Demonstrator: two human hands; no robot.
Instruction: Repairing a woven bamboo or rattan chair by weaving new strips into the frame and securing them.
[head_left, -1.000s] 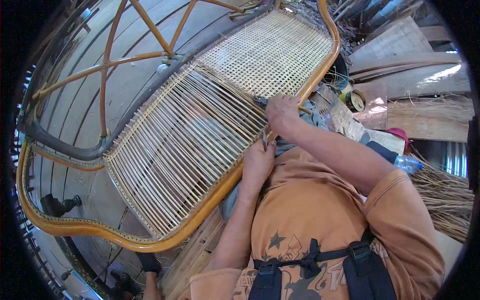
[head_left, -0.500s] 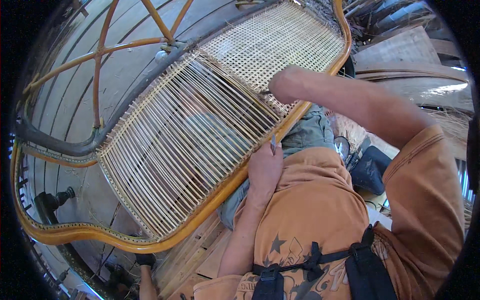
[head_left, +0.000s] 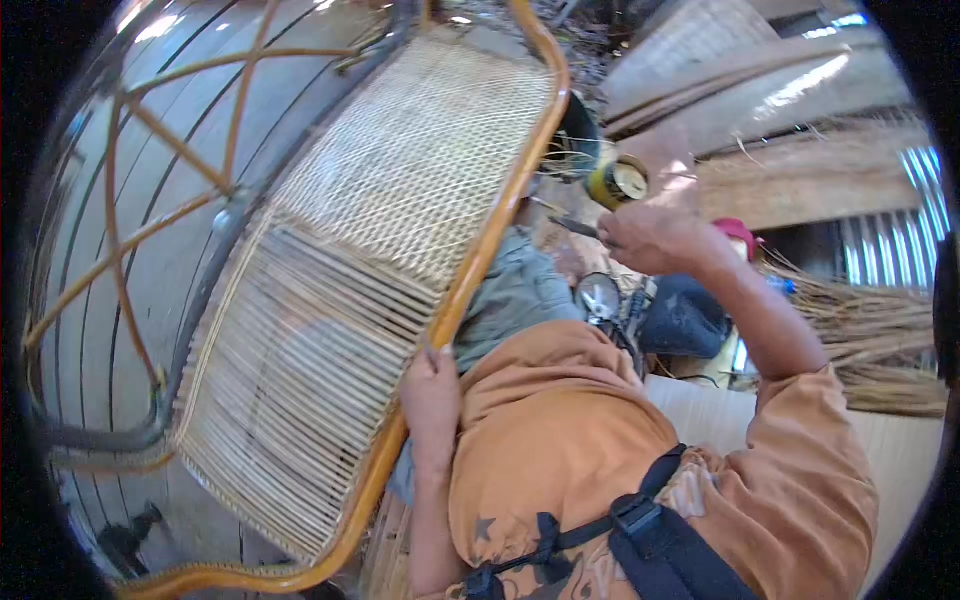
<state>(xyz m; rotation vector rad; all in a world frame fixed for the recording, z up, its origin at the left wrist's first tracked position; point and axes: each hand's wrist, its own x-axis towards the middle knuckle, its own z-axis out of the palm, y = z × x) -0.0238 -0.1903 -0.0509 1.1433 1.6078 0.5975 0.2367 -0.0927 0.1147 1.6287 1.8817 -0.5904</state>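
Observation:
A cane-woven chair panel [head_left: 420, 130] with a bent rattan frame rail [head_left: 487, 245] lies tilted across my lap. Its far part is a dense lattice; the near part has only parallel cane strands [head_left: 290, 370]. My left hand [head_left: 432, 390] is closed against the near rail, thumb on top; whatever lies inside its fingers is hidden. Out to the right, my right hand [head_left: 650, 238] is closed on a slim dark tool [head_left: 575, 226], whose exact kind is blurred. Just beyond that hand is a yellow tin [head_left: 606, 185] with a pale top.
Scissors [head_left: 600, 298] lie in a round dark dish by my knee. Bundled cane strips [head_left: 860, 345] and wooden boards [head_left: 820, 190] are at right. Bare rattan poles [head_left: 180, 150] cross at the far left over a slatted floor [head_left: 70, 330].
My right hand has left the woven lattice and moved right, to beside the tin. The view has turned, shifting the panel left. The blade seen in my left hand no longer shows.

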